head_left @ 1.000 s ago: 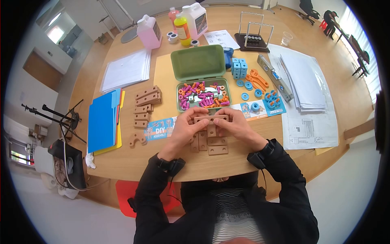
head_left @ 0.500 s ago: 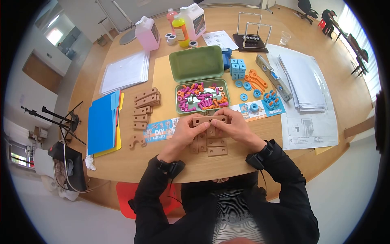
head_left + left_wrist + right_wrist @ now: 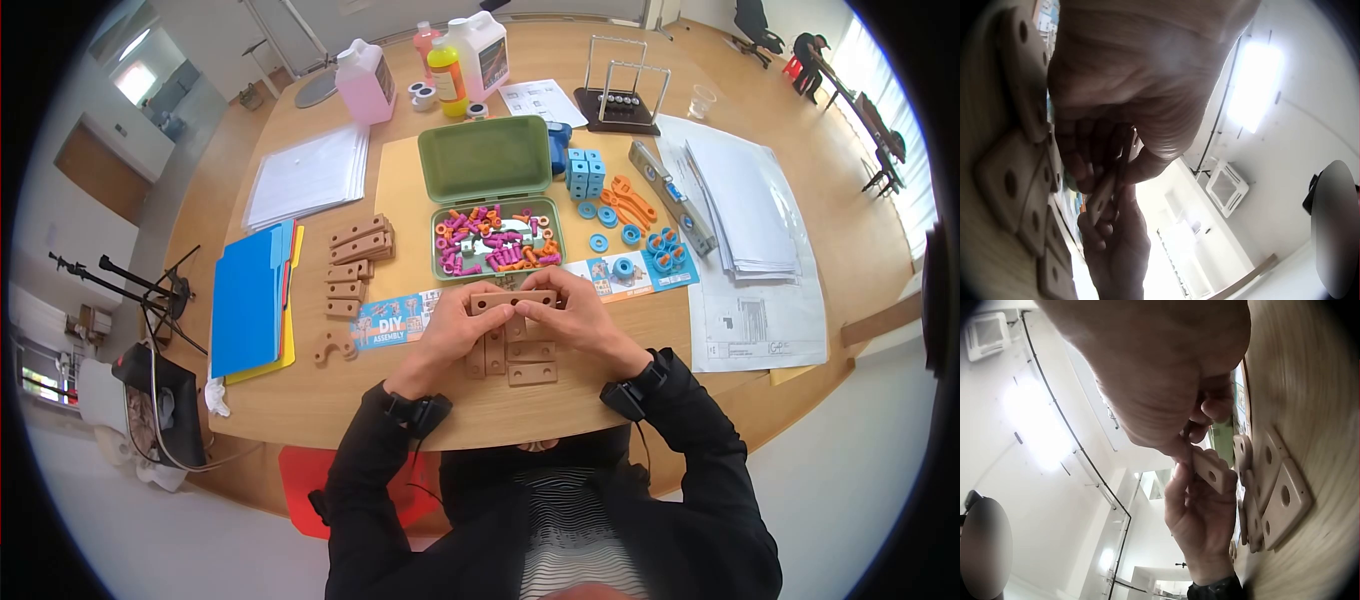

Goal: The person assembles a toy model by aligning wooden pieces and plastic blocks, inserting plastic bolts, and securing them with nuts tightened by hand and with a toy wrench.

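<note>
Near the front of the table, both hands hold a brown wooden strip with holes (image 3: 487, 300) level between them. The left hand (image 3: 462, 328) pinches its left part, thumb on the near face. At the right part, the right hand (image 3: 580, 318) grips it likewise, and the two thumb tips nearly meet at the middle. The right wrist view shows a rounded end of the strip (image 3: 1213, 475) standing out from the fingers. Just below the hands, several similar wooden strips (image 3: 532, 374) lie close together on the tabletop, partly hidden by the hands.
Beyond the hands stands an open green case (image 3: 440, 262) of purple and orange bolts and nuts. More wooden strips (image 3: 347, 290) and a curved wooden piece (image 3: 335, 346) lie left. Blue wheels (image 3: 598, 243), orange wrenches (image 3: 628, 203) and a spirit level (image 3: 672, 198) lie right.
The head view has shifted slightly. Both hands keep their hold on the wooden strip, with hardly any movement.
</note>
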{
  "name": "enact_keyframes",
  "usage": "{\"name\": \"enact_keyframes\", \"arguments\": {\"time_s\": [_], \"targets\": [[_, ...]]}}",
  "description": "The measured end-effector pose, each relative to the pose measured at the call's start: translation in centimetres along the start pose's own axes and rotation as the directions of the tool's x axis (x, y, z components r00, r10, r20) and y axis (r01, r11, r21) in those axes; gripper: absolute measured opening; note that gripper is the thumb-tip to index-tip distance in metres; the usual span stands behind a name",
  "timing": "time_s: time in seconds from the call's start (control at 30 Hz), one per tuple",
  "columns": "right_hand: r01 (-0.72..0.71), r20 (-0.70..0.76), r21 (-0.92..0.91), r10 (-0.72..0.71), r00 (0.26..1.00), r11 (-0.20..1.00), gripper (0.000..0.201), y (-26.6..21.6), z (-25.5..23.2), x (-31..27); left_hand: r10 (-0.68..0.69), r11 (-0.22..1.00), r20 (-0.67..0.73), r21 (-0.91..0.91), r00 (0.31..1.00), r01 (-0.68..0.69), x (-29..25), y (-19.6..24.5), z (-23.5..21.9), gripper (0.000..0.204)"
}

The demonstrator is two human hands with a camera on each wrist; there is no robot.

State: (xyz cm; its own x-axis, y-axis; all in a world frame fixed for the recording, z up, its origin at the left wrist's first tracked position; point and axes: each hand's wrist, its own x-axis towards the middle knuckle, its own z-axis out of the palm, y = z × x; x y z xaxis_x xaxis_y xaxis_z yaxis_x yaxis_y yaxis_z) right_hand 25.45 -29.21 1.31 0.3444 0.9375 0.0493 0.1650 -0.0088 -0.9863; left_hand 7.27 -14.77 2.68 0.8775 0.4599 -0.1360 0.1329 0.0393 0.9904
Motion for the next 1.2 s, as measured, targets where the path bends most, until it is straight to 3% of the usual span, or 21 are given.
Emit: {"name": "enact_keyframes", "arguments": {"time_s": [0.47, 0.57, 0.63, 0.67, 0.73, 0.77, 0.87, 0.97, 1.2], "targets": [[0.05, -0.041, -0.018, -0.051, 0.998, 0.999, 0.028, 0.2, 0.0, 0.0, -0.015, 1.0, 0.012, -0.003, 1.0, 0.015, 0.2, -0.2, -0.2, 0.023], [0.052, -0.108, 0.101, -0.041, 0.993, 0.994, 0.023, 1.4, 0.0, 0.2, -0.005, 0.998, -0.039, -0.057, 0.999, 0.003, 0.4, -1.1, -0.3, 0.021], [0.185, -0.276, 0.115, -0.147, 0.95, 0.976, 0.018, 1.7, -0.3, 0.5, -0.004, 0.996, -0.048, -0.094, 0.999, -0.001, 0.4, -1.0, -0.2, 0.021], [0.184, -0.273, 0.114, -0.147, 0.951, 0.976, 0.018, 1.8, -0.6, 0.6, -0.002, 0.992, -0.055, -0.129, 0.999, -0.005, 0.4, -0.9, -0.2, 0.021], [0.193, -0.379, -0.076, -0.208, 0.902, 0.978, 0.017, 1.7, -1.2, 0.8, -0.015, 0.989, -0.046, -0.145, 0.999, 0.008, 0.4, -1.0, -0.4, 0.021], [0.209, -0.406, -0.072, -0.22, 0.887, 0.975, 0.016, 2.4, -1.4, 1.1, -0.028, 0.987, -0.034, -0.158, 0.999, 0.022, 0.4, -1.0, -0.5, 0.021], [0.159, -0.412, -0.226, -0.243, 0.878, 0.961, 0.013, 1.8, -2.1, 1.0, -0.057, 0.987, -0.045, -0.154, 0.997, 0.049, 0.3, -1.0, -0.6, 0.02], [0.162, -0.386, -0.386, -0.318, 0.866, 0.908, 0.021, 1.4, -2.4, 1.1, -0.058, 0.984, -0.055, -0.17, 0.997, 0.047, 0.2, -0.8, -0.5, 0.02], [0.16, -0.307, -0.514, -0.355, 0.883, 0.842, 0.033, 1.6, -2.3, 1.2, -0.034, 0.984, -0.044, -0.176, 0.998, 0.026, 0.4, -1.2, -0.7, 0.022]]}}
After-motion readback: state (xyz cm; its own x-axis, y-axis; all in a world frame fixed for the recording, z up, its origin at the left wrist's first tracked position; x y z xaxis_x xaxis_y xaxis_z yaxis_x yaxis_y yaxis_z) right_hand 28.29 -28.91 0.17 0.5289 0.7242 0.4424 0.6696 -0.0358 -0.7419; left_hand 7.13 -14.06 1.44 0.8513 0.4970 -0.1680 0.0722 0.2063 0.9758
